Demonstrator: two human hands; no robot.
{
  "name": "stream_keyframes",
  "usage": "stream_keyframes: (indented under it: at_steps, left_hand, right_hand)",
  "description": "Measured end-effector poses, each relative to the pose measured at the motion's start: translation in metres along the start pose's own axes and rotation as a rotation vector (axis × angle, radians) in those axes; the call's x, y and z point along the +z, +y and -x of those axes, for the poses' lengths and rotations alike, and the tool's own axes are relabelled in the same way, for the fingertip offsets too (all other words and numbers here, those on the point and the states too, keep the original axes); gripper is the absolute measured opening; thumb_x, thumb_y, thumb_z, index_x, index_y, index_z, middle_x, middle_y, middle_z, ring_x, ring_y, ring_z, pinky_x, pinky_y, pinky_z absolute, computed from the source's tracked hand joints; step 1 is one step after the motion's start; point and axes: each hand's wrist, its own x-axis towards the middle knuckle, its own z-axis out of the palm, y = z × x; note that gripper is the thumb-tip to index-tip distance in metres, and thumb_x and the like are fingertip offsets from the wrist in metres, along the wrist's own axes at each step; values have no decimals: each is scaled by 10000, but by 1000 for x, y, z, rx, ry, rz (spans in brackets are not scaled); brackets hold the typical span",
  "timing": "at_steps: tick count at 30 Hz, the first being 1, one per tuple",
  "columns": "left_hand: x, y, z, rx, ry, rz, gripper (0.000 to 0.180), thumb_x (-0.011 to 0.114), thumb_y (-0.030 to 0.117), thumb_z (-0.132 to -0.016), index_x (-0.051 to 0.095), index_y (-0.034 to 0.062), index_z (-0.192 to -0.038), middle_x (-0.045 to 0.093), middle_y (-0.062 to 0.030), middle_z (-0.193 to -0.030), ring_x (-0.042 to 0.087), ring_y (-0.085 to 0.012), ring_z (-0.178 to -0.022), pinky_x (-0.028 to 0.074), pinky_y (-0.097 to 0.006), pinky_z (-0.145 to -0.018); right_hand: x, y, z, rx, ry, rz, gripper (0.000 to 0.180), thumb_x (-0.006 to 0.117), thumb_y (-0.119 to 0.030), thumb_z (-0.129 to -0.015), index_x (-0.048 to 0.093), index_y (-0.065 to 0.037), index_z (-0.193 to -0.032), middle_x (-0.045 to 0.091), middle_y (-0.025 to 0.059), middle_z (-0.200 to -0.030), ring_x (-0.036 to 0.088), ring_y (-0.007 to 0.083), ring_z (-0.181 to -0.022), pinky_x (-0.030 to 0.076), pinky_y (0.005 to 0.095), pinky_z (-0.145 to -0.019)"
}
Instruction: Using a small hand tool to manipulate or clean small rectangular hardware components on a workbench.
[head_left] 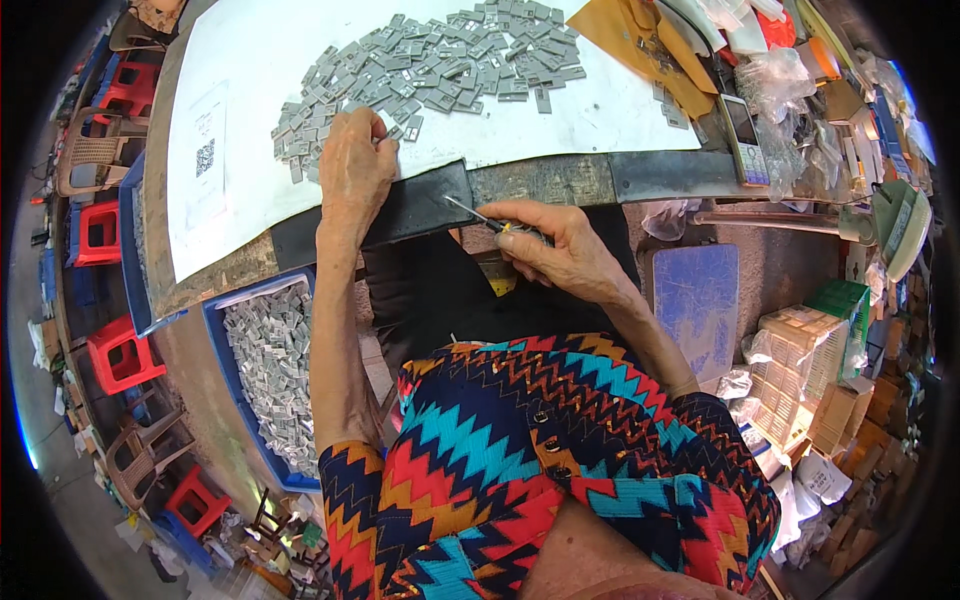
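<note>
Two hands work at the near edge of the tabletop [250, 262]. I see the left hand [352, 168] resting palm-down at the near fringe of the heap of small grey parts [440, 65], its fingers curled over a few of them on the white sheet [250, 90]. The right hand [560, 245] is closed around a thin screwdriver [480, 215], tip pointing left toward the black strip [420, 205] along the tabletop's edge. A blue crate [262, 375] of similar grey parts stands below the left edge. To do this well, I judge one part should be drawn clear of the heap, pinned firmly, and met with the tip square and steady.
</note>
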Motion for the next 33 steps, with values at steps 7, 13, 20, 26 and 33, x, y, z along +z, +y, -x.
stream_keyframes:
  at_steps: [7,13,20,26,33]
  left_hand:
    - [0,2,-4,-18,-71,97,130,568,-13,-672,488,-23,-774,540,-158,-683,546,-307,-648,428,-379,-603]
    - [-8,5,2,-104,-22,217,147,575,10,-701,542,-37,-836,564,-131,-690,555,-212,-629,435,-335,-585]
    - [-20,26,26,-260,-41,721,100,567,64,-780,555,-16,-838,571,-43,-722,468,-95,-615,383,-226,-564]
    - [-18,51,51,-367,-236,1386,95,506,98,-869,465,14,-890,590,-80,-741,374,-46,-531,297,-177,-486]
    - [-13,50,59,-305,-221,1251,173,485,112,-893,468,-33,-986,563,-60,-700,371,-28,-523,286,-150,-468]
  right_hand:
    - [2,-1,-2,22,10,-79,320,517,-144,-869,524,-26,-1167,474,-23,-614,423,33,-526,361,179,-469]
    - [-1,-10,-3,-24,17,-46,268,520,-129,-850,553,-6,-1086,525,-13,-691,451,37,-578,379,186,-495]
    - [-2,-15,-3,-57,57,-66,285,522,-129,-852,548,-11,-1109,550,-9,-717,478,29,-627,405,178,-528]
    - [5,-12,-2,-215,104,18,310,504,-92,-865,523,-21,-1167,494,-16,-625,434,36,-524,359,177,-460]
    - [8,-21,-1,-158,113,148,321,529,-94,-829,520,9,-1133,574,74,-834,532,108,-707,454,251,-658]
